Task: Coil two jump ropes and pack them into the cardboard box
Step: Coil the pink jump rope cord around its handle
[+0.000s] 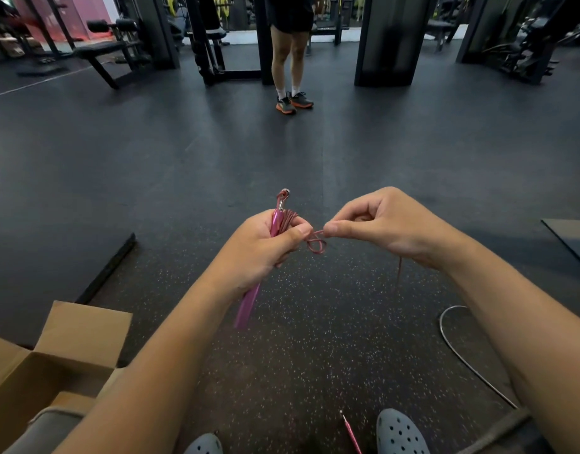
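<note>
The left hand [265, 247] is closed around a pink handle [275, 224] of a jump rope, together with a small bundle of the thin pink cord [316, 244]. The handle stands nearly upright in the fist; its metal end [284, 193] comes out above the fingers, and the lower part comes out below the hand and points down toward the floor. The right hand [377, 224] is just beside the left one. Its thumb and forefinger pinch the cord, and the other fingers are curled in. Between the two hands the cord makes a small loop that hangs in the air. From under the right hand one thin strand goes down; where it ends I cannot tell.

The cardboard box [26, 368] stands open on the floor at the lower left, beside the left forearm, with its flaps up. A second pink handle [350, 432] lies on the floor [314, 339] near the person's grey shoe [398, 432]. A thin silver cord [458, 352] curves on the floor at the right, under the right forearm. Far in front another person [291, 60] stands between the gym machines [125, 44]; only the legs and shoes are visible.
</note>
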